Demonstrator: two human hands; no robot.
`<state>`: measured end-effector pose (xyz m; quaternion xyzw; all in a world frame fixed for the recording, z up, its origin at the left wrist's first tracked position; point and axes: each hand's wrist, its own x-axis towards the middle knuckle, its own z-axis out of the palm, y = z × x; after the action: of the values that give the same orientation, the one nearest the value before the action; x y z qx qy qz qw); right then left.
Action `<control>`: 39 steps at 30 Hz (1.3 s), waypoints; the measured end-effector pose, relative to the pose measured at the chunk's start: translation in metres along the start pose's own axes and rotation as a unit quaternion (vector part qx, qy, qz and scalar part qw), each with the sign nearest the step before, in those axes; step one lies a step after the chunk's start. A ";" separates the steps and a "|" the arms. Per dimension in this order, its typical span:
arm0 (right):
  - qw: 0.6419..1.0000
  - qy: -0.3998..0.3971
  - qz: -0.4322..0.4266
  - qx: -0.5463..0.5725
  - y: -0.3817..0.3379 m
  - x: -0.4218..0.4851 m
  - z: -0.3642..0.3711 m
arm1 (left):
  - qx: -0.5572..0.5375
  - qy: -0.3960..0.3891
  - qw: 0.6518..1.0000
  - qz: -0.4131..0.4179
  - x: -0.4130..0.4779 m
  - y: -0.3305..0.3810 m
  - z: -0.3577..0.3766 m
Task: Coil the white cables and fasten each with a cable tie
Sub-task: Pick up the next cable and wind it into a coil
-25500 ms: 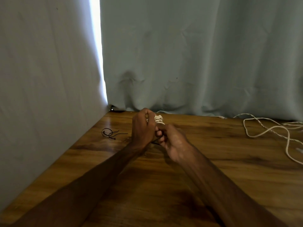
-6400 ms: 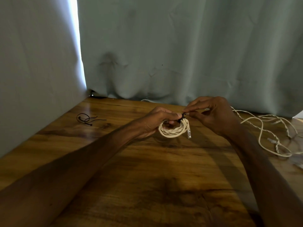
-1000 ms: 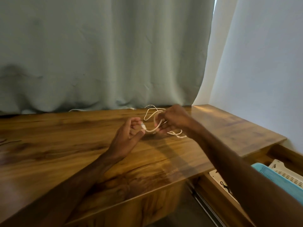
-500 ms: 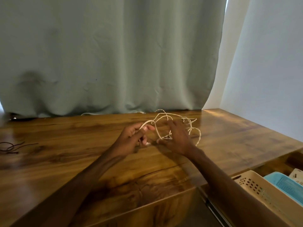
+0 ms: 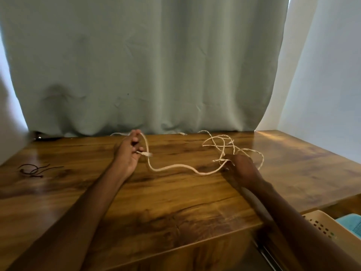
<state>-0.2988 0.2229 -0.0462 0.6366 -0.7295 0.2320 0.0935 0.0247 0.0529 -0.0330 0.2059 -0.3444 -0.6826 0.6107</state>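
A loose white braided cable lies across the wooden table. My left hand holds its plug end between thumb and fingers, with one loop of cable running up over the fingertips. My right hand pinches the cable further along, next to the tangled heap of its loops at the back right. Between the two hands the cable sags onto the tabletop. Black cable ties lie at the far left of the table.
A grey-green curtain hangs right behind the table. A second white cable pokes out at the curtain's foot. Off the table's right front corner stand a beige perforated basket and a blue one.
My hands have drawn apart, the left to the left with the plug end and the right to the right, stretching a length of cable out between them. The view has swung left.
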 end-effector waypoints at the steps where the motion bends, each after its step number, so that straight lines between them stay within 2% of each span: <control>1: 1.000 -0.006 -0.014 0.004 -0.004 0.003 0.002 | 0.044 -0.045 0.998 0.001 -0.008 -0.004 0.008; 3: 0.999 -0.011 -0.029 0.011 -0.018 0.005 0.000 | 0.170 -0.123 0.978 0.003 -0.028 -0.012 0.022; 5: 0.999 -0.008 -0.037 0.001 -0.035 0.005 -0.004 | 0.293 -0.191 0.937 0.007 -0.054 -0.023 0.035; 7: 0.999 -0.013 -0.039 -0.034 -0.048 0.006 -0.005 | 0.345 -0.251 0.905 0.011 -0.076 -0.035 0.048; 9: 0.996 -0.018 -0.035 -0.080 -0.062 0.007 -0.006 | 0.390 -0.281 0.877 0.012 -0.090 -0.045 0.057; 11: 0.993 -0.020 -0.028 -0.115 -0.076 0.007 -0.004 | 0.471 -0.298 0.830 0.029 -0.096 -0.055 0.060; 13: 0.993 -0.025 -0.038 -0.109 -0.089 0.006 -0.003 | 0.547 -0.300 0.779 0.064 -0.095 -0.062 0.058; 14: 0.995 -0.027 -0.053 -0.082 -0.093 0.005 -0.003 | 0.562 -0.302 0.766 0.077 -0.093 -0.063 0.057; 16: 0.996 -0.029 -0.082 -0.010 -0.092 0.004 -0.002 | 0.529 -0.325 0.780 0.075 -0.088 -0.059 0.053; 20: 0.996 -0.013 -0.083 0.017 -0.053 0.008 0.000 | 0.392 -0.311 0.865 0.022 -0.075 -0.034 0.046; 23: 0.995 -0.045 -0.049 0.075 -0.011 0.005 0.002 | 0.340 -0.198 0.918 0.047 -0.055 -0.012 0.041; 25: 0.989 -0.032 -0.024 0.140 0.012 -0.003 0.000 | 0.251 -0.119 0.959 0.046 -0.041 0.002 0.033; 27: 0.979 -0.018 0.000 0.203 0.028 -0.010 -0.006 | 0.153 -0.062 0.986 0.034 -0.027 0.010 0.022; 29: 0.974 -0.011 0.015 0.227 0.047 -0.010 -0.013 | 0.073 -0.013 0.997 0.023 -0.017 0.014 0.014; 31: 0.979 -0.006 0.034 0.201 0.066 -0.010 -0.017 | -0.025 0.027 0.999 0.018 -0.007 0.019 0.007; 33: 0.983 -0.014 0.056 0.172 0.082 -0.013 -0.019 | -0.067 0.059 0.996 0.022 0.000 0.025 -0.001; 37: 0.976 0.015 0.076 0.205 0.076 -0.014 -0.026 | 0.029 0.057 0.998 -0.001 0.002 0.020 -0.009; 39: 0.987 -0.028 0.087 0.135 0.063 -0.009 -0.031 | 0.088 0.043 0.995 -0.019 -0.001 0.013 -0.007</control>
<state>-0.3632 0.2499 -0.0371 0.5836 -0.7467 0.3175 -0.0342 0.0385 0.0526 -0.0282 0.2943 -0.3727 -0.6515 0.5916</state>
